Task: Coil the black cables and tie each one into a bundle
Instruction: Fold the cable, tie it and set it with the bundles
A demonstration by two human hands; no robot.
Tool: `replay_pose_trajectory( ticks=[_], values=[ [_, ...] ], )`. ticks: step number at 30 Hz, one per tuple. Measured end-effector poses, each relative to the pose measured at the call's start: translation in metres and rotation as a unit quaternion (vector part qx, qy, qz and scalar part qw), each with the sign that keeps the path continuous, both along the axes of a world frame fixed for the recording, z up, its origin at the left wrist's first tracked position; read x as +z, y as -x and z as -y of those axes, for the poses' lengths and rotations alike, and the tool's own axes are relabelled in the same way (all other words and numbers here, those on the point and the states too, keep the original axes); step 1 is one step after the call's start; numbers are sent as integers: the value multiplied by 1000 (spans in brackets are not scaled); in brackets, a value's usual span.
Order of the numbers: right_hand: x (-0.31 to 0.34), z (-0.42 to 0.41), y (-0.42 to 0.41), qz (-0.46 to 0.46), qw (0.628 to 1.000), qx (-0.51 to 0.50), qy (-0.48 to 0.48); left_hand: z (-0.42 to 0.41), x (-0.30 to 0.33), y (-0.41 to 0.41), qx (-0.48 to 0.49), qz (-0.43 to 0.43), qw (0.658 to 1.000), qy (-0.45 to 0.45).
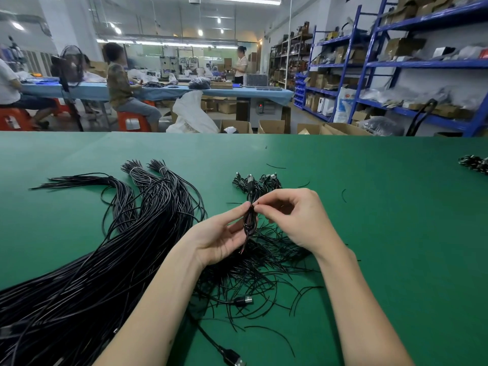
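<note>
Tying off one coiled cable (249,220).
Left hand (221,240) grips coil mid-table; right hand (295,215) pinches tie at top; next likely twist tight.

A green table (369,207) fills the foreground. Beyond its far edge, open cardboard boxes (272,126) stand on the floor beside a white plastic sack (191,114). Blue metal shelving (412,64) along the right wall is loaded with boxes and bags. Across the room runs a long blue-covered workbench (163,91), where two people sit on orange stools (133,122); a third person (241,65) stands at its far side. A black fan (69,65) stands at the left.
</note>
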State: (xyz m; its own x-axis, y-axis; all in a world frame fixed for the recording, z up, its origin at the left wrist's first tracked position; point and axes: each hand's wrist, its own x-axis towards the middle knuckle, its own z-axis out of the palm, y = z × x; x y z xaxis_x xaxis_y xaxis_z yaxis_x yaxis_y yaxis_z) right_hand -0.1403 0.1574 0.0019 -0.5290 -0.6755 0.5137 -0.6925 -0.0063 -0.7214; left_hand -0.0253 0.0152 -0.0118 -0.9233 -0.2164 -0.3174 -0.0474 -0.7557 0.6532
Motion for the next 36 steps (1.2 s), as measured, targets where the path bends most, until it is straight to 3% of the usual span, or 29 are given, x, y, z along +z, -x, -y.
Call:
replay_pose_trajectory(
  ticks=[4,11,19,25,28,32,36],
  values=[
    [3,-5,3,10,1000,16,-20,1,0,0,3,1,999,32],
    [-1,-2,5,-52,998,-5,-43,1,-3,2,3,-1,992,125],
    [-9,5,0,-117,993,-12,-1,-3,4,1,13,5,999,44],
    [-14,8,-3,-145,989,-1,-13,6,4,-4,-17,11,973,231],
    [-15,9,-3,-145,989,-3,-25,15,6,-10,-40,1,961,275],
    [-12,11,-5,-143,989,-2,-24,24,7,-11,-50,-12,967,249],
    [-5,9,-7,-119,993,19,-3,21,4,-10,-45,-10,995,94]
  ],
)
